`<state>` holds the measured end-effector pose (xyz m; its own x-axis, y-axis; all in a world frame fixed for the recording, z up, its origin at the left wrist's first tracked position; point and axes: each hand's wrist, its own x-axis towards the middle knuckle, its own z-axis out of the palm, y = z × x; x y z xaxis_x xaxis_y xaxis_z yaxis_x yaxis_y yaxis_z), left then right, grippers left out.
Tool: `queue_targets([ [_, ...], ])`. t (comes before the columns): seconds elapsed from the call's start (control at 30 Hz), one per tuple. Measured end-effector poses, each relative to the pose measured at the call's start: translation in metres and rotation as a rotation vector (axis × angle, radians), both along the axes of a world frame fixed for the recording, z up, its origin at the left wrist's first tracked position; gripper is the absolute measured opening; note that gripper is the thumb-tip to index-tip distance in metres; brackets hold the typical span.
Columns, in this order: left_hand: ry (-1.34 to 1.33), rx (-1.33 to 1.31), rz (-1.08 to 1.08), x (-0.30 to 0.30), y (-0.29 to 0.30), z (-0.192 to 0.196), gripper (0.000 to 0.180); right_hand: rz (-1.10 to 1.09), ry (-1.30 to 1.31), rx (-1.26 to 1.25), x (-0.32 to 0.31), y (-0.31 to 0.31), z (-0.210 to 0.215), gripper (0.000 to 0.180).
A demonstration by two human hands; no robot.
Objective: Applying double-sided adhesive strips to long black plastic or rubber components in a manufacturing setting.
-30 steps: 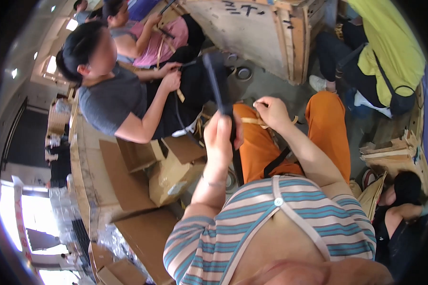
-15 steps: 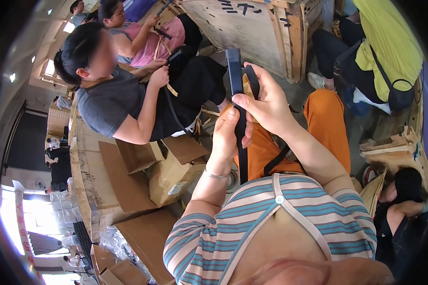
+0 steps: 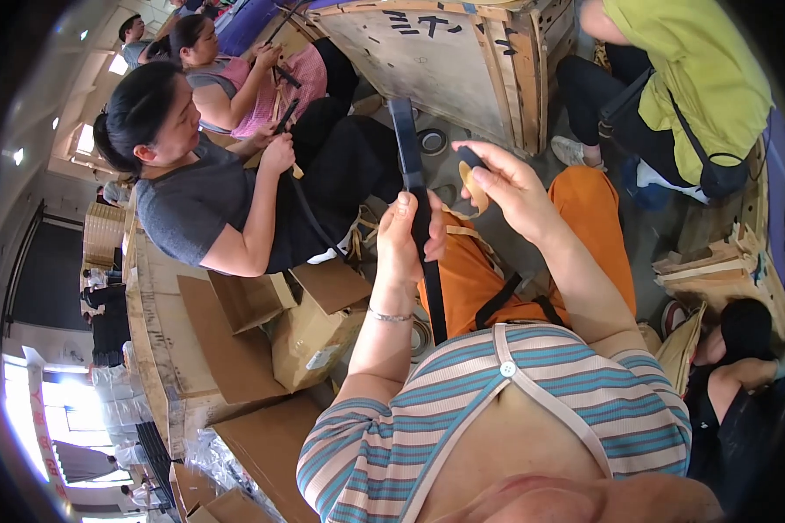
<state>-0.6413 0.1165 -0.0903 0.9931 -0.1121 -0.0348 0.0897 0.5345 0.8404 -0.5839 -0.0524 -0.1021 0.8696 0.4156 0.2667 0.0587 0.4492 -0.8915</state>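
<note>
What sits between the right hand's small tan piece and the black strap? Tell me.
Nothing visible. The left hand holds the black strap upright; the right hand pinches the small tan piece just beside it, with only open space between them.

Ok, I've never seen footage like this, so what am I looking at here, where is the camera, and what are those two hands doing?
The camera sits on a person's head and looks down, so the striped shirt and orange trousers are the wearer's own. Its fisheye lens bends the edges. The left hand grips a long black strap held upright. The right hand pinches a small tan piece with a dark tip beside the strap. An open cardboard box stands at the wearer's left. The co-worker in grey handles a similar strap; a wooden crate stands ahead.
</note>
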Motion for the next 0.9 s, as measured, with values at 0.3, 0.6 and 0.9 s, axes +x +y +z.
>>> queue_targets([
  [0.3,0.050,0.383,0.044,0.016,-0.020,0.021,0.020,0.101,-0.170,-0.150,-0.015,-0.009,0.007,0.053],
  [0.6,0.140,0.432,0.048,0.016,-0.027,0.024,0.010,-0.210,-0.686,-0.486,-0.003,-0.026,0.023,0.039],
  [0.9,0.121,0.460,0.080,0.009,-0.025,0.028,0.013,-0.184,-0.279,-0.203,0.019,-0.050,0.026,0.018],
])
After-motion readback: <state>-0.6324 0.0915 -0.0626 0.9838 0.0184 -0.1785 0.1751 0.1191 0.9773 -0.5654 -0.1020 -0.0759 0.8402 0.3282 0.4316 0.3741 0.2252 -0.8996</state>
